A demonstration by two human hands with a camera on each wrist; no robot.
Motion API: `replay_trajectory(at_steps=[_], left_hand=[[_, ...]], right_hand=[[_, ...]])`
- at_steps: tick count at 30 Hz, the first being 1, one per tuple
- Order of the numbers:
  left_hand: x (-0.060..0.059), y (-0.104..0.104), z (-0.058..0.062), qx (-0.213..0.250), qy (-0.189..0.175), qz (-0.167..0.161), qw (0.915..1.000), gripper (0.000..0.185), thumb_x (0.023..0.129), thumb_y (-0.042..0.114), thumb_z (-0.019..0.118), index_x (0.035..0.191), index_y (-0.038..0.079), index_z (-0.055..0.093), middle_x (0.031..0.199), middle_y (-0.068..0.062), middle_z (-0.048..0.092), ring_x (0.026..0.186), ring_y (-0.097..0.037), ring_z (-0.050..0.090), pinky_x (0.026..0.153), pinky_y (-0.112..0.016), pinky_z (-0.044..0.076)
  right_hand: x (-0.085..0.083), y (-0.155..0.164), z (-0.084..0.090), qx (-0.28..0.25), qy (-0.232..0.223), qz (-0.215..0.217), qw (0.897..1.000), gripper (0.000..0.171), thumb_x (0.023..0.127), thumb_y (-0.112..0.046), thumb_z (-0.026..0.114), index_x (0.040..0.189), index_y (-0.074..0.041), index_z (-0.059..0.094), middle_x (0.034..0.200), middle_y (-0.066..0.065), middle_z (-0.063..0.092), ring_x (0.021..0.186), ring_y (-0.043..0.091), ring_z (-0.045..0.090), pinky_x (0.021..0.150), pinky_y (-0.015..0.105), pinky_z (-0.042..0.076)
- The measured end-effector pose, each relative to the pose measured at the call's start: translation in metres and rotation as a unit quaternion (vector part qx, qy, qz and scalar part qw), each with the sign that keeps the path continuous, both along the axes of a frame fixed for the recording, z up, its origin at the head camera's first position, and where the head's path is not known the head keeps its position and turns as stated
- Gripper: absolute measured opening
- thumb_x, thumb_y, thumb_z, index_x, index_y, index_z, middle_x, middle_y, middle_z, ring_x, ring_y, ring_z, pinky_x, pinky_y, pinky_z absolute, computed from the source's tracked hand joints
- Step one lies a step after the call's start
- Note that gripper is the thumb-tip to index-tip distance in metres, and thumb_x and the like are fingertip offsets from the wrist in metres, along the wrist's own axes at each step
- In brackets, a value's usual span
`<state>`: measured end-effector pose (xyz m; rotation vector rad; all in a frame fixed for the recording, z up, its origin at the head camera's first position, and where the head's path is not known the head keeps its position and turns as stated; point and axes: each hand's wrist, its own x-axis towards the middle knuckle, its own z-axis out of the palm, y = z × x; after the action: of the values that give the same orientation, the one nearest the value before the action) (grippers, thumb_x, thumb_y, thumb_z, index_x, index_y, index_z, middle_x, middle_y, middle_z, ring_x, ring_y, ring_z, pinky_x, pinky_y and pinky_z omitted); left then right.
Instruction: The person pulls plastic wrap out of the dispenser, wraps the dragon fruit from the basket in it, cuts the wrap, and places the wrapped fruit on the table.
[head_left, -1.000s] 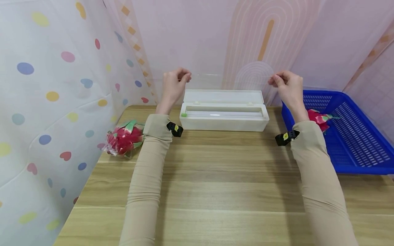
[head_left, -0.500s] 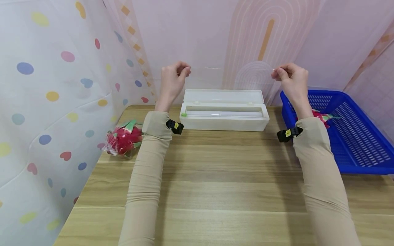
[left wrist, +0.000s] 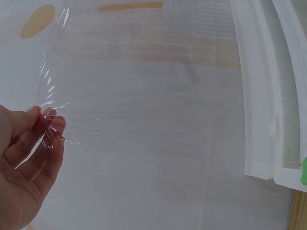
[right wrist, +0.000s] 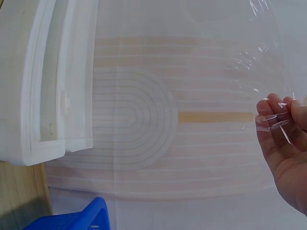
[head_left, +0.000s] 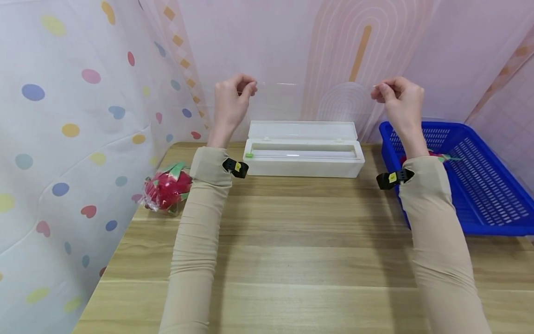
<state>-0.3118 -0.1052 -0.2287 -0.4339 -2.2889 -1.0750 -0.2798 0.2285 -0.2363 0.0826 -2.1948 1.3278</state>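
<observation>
Two hands are up in front of me over a wooden worktop (head_left: 292,241) that fills most of my view, with patterned cloth hanging behind it and along its left side. On the right end of the worktop sits a blue basket (head_left: 479,195), and a red fruit shows inside it just past my right sleeve. At the back, between my forearms, lies a long white dispenser box (head_left: 303,155) with its lid tipped open toward the wall. Near the left edge rests a red dragon fruit (head_left: 167,188) wrapped in clear film.

From the box a sheet of clear cling film (head_left: 313,111) rises, stretched wide and nearly flat between my hands, above the box and well off the worktop. It is hard to see except for its top edge and the glints at the corners.

My left hand (head_left: 231,103) pinches the upper left corner of the film: the fingers (left wrist: 45,125) are curled, thumb against fingertips, and the film crinkles right where they close on it. My right hand (head_left: 399,103) does the same at the upper right corner, its fingers (right wrist: 271,112) folded over a crumpled bit of the sheet. The film lies between the two hands and hangs from the fingertips down toward the box slot.
</observation>
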Motion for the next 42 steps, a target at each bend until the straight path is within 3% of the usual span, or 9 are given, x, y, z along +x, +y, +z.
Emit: replay_trajectory(at_steps=[13,34,42], left_hand=[[0.008,0.000,0.016,0.002,0.009,0.009,0.9999,0.023,0.097,0.015,0.054,0.103,-0.001,0.069,0.095,-0.015,0.073,0.081,-0.021,0.066,0.068,-0.010,0.045],[0.020,0.004,0.037,0.018,0.040,0.018,0.9989,0.023,0.096,0.016,0.054,0.104,-0.001,0.069,0.097,-0.013,0.073,0.084,-0.018,0.067,0.073,-0.012,0.050],[0.025,0.005,0.044,0.036,0.058,0.022,0.9974,0.023,0.096,0.016,0.055,0.103,0.000,0.070,0.095,-0.014,0.073,0.082,-0.019,0.066,0.067,-0.009,0.044]], right_hand=[[0.003,0.000,0.013,-0.003,0.014,-0.012,1.000,0.022,0.095,-0.017,0.055,0.102,-0.001,0.068,0.075,-0.022,0.060,0.073,-0.004,0.061,0.079,0.011,0.053],[0.011,-0.003,0.035,-0.046,0.049,-0.008,0.998,0.014,0.093,-0.018,0.057,0.088,-0.012,0.068,0.074,-0.017,0.063,0.072,0.001,0.062,0.077,0.010,0.053],[0.016,-0.005,0.042,-0.055,0.071,-0.010,0.996,0.013,0.092,-0.017,0.057,0.085,-0.014,0.068,0.074,-0.016,0.064,0.072,0.002,0.062,0.077,0.011,0.053]])
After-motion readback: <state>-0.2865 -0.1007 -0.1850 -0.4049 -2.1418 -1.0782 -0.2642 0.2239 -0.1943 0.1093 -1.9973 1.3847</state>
